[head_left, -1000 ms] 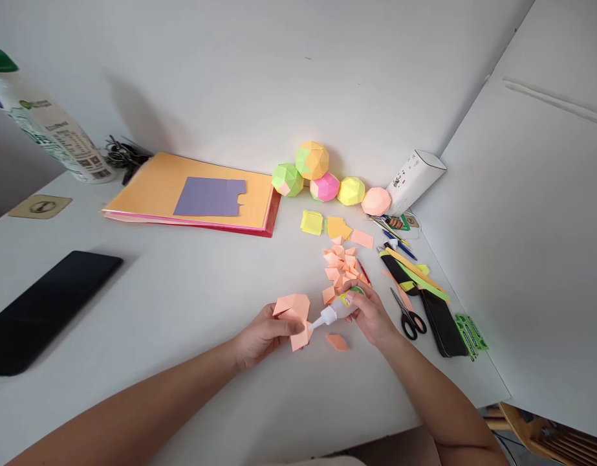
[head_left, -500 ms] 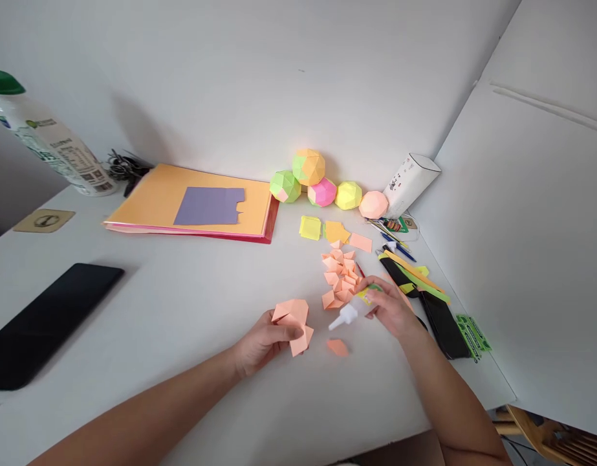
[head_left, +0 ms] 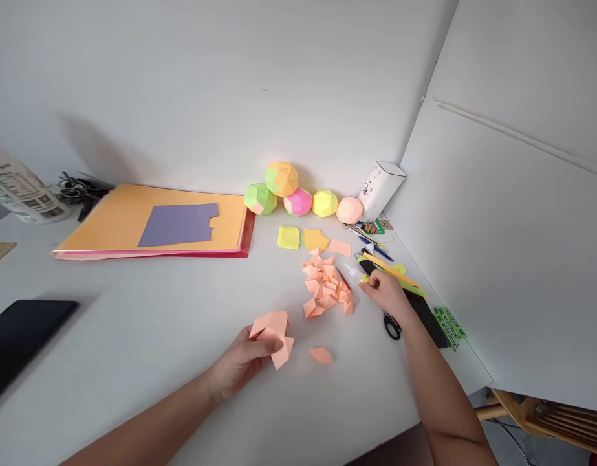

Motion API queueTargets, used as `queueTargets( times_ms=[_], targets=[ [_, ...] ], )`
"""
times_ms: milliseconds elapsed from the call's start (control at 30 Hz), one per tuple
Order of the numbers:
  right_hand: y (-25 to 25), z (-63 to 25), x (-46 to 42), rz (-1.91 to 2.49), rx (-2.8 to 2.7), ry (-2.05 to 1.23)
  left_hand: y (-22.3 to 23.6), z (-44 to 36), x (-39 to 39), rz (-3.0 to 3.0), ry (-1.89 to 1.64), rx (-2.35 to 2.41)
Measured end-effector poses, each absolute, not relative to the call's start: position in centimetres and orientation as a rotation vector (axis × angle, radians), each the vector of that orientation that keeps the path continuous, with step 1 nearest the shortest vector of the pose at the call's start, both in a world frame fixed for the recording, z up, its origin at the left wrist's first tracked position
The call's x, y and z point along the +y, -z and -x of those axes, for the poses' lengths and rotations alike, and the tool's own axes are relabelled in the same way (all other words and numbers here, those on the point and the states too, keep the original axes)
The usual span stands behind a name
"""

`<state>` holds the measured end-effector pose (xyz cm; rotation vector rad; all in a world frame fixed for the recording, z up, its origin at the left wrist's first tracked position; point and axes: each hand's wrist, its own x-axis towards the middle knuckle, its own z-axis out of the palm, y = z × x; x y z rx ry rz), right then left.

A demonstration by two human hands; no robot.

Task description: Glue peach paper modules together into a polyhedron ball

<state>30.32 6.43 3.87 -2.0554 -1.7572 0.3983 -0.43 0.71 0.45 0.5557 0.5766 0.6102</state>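
My left hand (head_left: 240, 362) is closed around a partly built peach folded-paper shape (head_left: 271, 328), held just above the white table (head_left: 147, 323). My right hand (head_left: 386, 295) has reached to the right edge of the pile of peach folded paper pieces (head_left: 326, 289), fingers curled on a small glue bottle (head_left: 357, 274) whose white nozzle points up and left. One loose peach piece (head_left: 321, 355) lies on the table between my hands. Black-handled scissors (head_left: 391, 325) lie partly under my right wrist.
Several coloured paper balls (head_left: 298, 194) line the wall, next to a white box (head_left: 379, 188). A stack of orange paper with a purple sheet (head_left: 179, 224) lies left. A black phone (head_left: 17, 340), a bottle (head_left: 17, 191), pens and black cases (head_left: 424, 310) are near the edges.
My right hand has drawn the glue bottle away from the peach shape and carried it right, toward the pens and cases. The left hand keeps its hold. The view has swung right.
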Motion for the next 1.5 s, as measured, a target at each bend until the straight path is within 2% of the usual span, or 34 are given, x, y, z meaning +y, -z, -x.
queueTargets(
  times_ms=[167, 267, 400, 433, 500, 600, 767, 867, 1233, 1500],
  targets=[
    [-4.8, -28.7, 5.4, 2.096, -1.920, -0.263, -0.6, 0.4, 0.9, -0.627, -0.606, 0.570],
    [-6.0, -26.5, 3.6, 1.974, -2.113, -0.109, -0.5, 0.4, 0.9, -0.622, -0.621, 0.546],
    [-6.1, -23.2, 0.7, 1.417, -2.667, -0.684, -0.5, 0.4, 0.9, -0.648, -0.618, 0.534],
    [-5.7, -22.6, 0.1, 1.307, -2.793, -0.738, -0.5, 0.4, 0.9, -0.643, -0.623, 0.537],
    [-4.8, -21.8, -0.7, 1.285, -2.891, -0.579, -0.6, 0.4, 1.0, -0.634, -0.631, 0.543],
    [-3.5, -21.2, -1.0, 1.218, -2.823, -0.465, -0.6, 0.5, 1.0, -0.612, -0.628, 0.570],
    [-2.1, -20.6, -0.9, 1.178, -2.377, -0.577, -0.8, 0.4, 1.0, -0.571, -0.655, 0.590],
    [-1.2, -19.8, -1.0, 1.103, -2.225, -0.488, -1.0, 0.3, 0.9, -0.589, -0.667, 0.560],
    [-1.3, -19.2, -1.0, 0.964, -2.176, -0.232, -0.8, 0.3, 1.0, -0.575, -0.697, 0.511],
    [-0.7, -19.3, -0.7, 0.924, -2.233, -0.508, -0.9, 0.2, 0.9, -0.548, -0.702, 0.548]
  ],
)
